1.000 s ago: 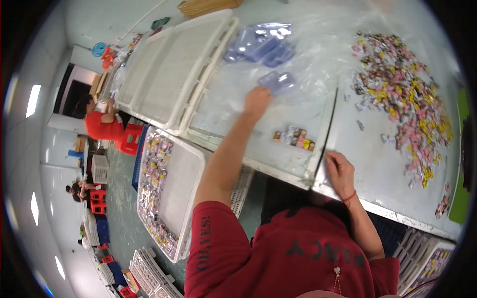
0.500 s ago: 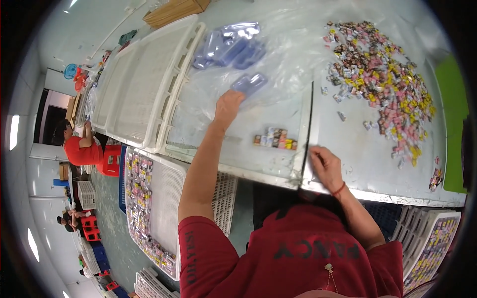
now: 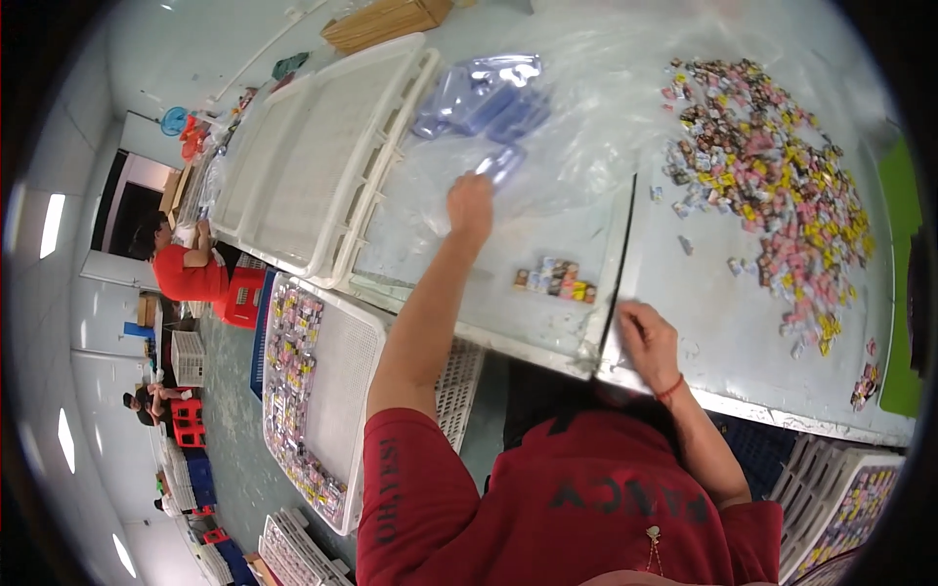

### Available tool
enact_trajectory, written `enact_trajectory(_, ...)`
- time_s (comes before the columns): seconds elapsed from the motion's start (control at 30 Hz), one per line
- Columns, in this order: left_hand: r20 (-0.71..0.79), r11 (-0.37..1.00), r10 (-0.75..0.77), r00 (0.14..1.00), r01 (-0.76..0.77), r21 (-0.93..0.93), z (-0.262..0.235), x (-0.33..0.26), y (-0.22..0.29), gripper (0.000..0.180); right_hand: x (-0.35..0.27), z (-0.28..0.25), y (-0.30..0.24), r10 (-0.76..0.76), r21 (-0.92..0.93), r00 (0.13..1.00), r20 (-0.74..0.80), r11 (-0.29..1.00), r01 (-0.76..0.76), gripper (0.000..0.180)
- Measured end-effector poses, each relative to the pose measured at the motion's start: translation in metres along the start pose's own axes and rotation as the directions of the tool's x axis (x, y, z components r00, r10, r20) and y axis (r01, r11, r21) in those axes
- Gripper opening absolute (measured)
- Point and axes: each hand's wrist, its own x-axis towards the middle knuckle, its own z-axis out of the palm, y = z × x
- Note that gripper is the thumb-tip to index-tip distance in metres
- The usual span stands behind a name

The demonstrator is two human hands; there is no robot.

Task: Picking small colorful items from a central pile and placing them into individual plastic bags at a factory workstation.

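Note:
My left hand (image 3: 471, 207) reaches over the table, its fingers closed on the near end of a clear bluish plastic shell (image 3: 501, 166), which is blurred. Just beyond lies a heap of similar plastic shells (image 3: 484, 98) on clear sheeting. Nearer to me, a small cluster of colourful printed blocks (image 3: 557, 279) stands close together on the table. To the right of the table's dark seam, my right hand (image 3: 650, 344) rests at the front edge, fingers loosely curled and thumb apart. I see nothing in it.
A large pile of small colourful pieces (image 3: 772, 186) spreads over the right table. Stacked white plastic trays (image 3: 313, 166) stand on the left; a filled tray (image 3: 327, 391) sits lower beside me. Another white crate (image 3: 831, 479) is at lower right. A person in red (image 3: 186, 269) works farther left.
My left hand has moved slightly away from me with the plastic shell, which is more tilted. The whole view has shifted a little. My right hand stays by the table edge.

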Motion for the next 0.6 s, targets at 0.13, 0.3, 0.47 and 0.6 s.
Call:
enact_trajectory(0.13, -0.012, 0.982, 0.008, 1.000, -0.010, -0.187, 0.000, 0.007, 0.003, 0.015, -0.003, -0.007, 0.002, 0.007, -0.034, 1.000, 0.003, 0.999, -0.006, 0.015)
enact_trajectory(0.3, 0.416, 0.933, -0.145, 0.898, 0.264, -0.243, -0.002, 0.021, -0.038, 0.035, 0.001, 0.002, 0.012, -0.085, -0.056, 0.996, -0.008, 0.995, 0.084, 0.017)
enact_trajectory(0.47, 0.170, 0.826, -0.198, 0.965, 0.258, -0.502, -0.044, 0.035, -0.032, 0.021, 0.006, -0.001, 0.015, -0.026, 0.048, 0.999, -0.029, 0.998, 0.027, 0.017)
enact_trajectory(0.6, -0.087, 0.774, 0.297, 0.951, -0.293, -0.561, -0.095, 0.026, 0.135, 0.014, -0.004, -0.039, 0.031, 0.144, 0.120, 0.952, -0.269, 0.986, -0.115, 0.020)
